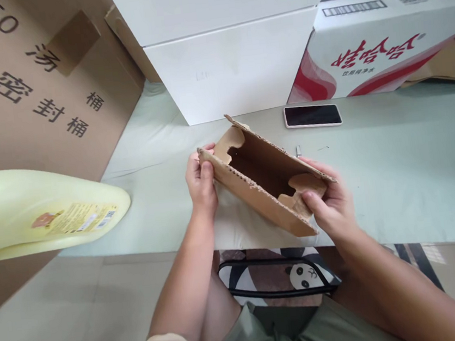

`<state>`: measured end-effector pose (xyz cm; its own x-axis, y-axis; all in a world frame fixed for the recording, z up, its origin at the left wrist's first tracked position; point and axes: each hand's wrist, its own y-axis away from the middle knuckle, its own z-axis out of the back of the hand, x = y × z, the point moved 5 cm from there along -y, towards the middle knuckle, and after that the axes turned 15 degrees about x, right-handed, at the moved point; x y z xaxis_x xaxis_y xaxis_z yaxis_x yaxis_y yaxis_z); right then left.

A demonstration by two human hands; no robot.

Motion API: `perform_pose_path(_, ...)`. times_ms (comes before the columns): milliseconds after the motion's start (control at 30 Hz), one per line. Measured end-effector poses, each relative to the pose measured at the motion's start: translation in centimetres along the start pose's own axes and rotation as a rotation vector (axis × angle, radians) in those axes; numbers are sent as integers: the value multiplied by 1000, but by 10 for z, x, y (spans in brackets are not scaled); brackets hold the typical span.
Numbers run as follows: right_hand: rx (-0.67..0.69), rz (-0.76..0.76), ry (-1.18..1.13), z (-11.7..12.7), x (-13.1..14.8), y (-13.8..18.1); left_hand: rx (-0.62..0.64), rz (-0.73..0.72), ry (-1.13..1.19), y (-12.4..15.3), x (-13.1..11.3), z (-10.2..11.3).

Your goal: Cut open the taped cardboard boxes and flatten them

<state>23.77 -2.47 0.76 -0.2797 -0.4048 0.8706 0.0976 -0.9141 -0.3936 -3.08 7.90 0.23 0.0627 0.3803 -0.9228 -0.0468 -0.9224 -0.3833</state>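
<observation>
A small brown cardboard box (255,197) with its top open and ragged cut edges is held between my two hands, tilted over the near part of the cloth-covered surface. My left hand (202,181) pinches its far-left corner, thumb on the outer wall. My right hand (333,202) grips the opposite end, with the thumb on a curved inner flap (307,186). The inside of the box looks dark, and its bottom is partly hidden. A small metallic piece (298,151) lies just beyond my right fingers.
A phone (312,116) lies on the pale green cloth (408,172). White cartons (236,71) and a red-and-white carton (387,54) stand behind. At left are a large brown carton (39,104) and a pale yellow bottle (47,210). A panda-print item (278,277) sits below the table edge.
</observation>
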Motion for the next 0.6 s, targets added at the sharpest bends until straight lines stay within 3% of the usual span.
perform_pose_path(100, 56, 101, 10, -3, 2, -2, -44, 55, -23, -3, 2, 3)
perform_pose_path(200, 20, 129, 22, -4, 3, -2, -67, 67, -67, -3, 0, 5)
perform_pose_path(300, -5, 105, 69, -7, 5, -2, -54, -31, -168, -1, -12, 5)
perform_pose_path(467, -11, 96, 23, -9, 5, -2, 136, -406, -575, 5, -47, -9)
perform_pose_path(533, -6, 101, 9, -9, 3, -1, 239, -459, -654, 6, -52, -17)
perform_pose_path(600, 1, 95, 7, -9, 0, 0, 288, -407, -683, 5, -51, -21)
